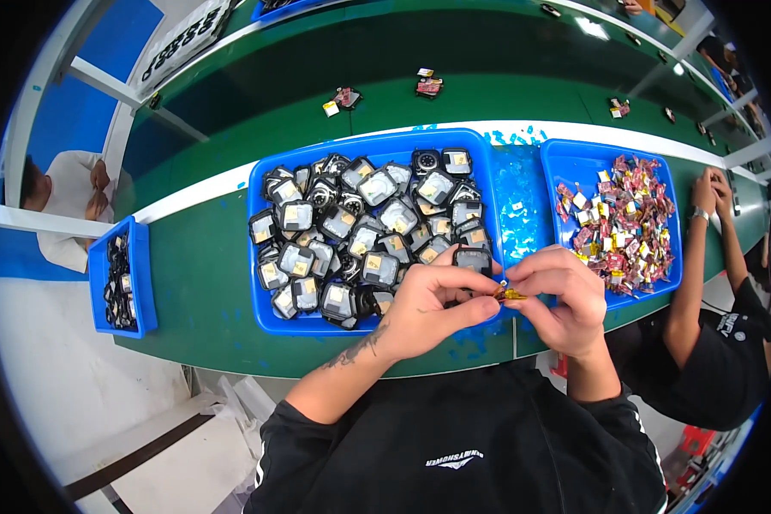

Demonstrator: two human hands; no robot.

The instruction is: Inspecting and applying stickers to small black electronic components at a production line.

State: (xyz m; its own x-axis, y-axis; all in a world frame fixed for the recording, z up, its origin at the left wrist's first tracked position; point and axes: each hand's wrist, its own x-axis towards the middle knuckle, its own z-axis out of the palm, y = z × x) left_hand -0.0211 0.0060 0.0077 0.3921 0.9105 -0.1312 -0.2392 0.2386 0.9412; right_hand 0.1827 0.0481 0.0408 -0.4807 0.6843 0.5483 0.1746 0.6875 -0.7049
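And here my left hand [420,310] and right hand [565,291] pinch 1 small yellow part [511,294]: seemingly light, fragile, best gripped edgewise!

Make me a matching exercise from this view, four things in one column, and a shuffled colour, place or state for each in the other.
Things
1. Table
2. Yellow part
3. Trays
4. Cases

Descriptions
A. Blue
B. Heaped, black-rimmed
C. Green
D. At the fingertips of both hands

Pairs: 1-C, 2-D, 3-A, 4-B
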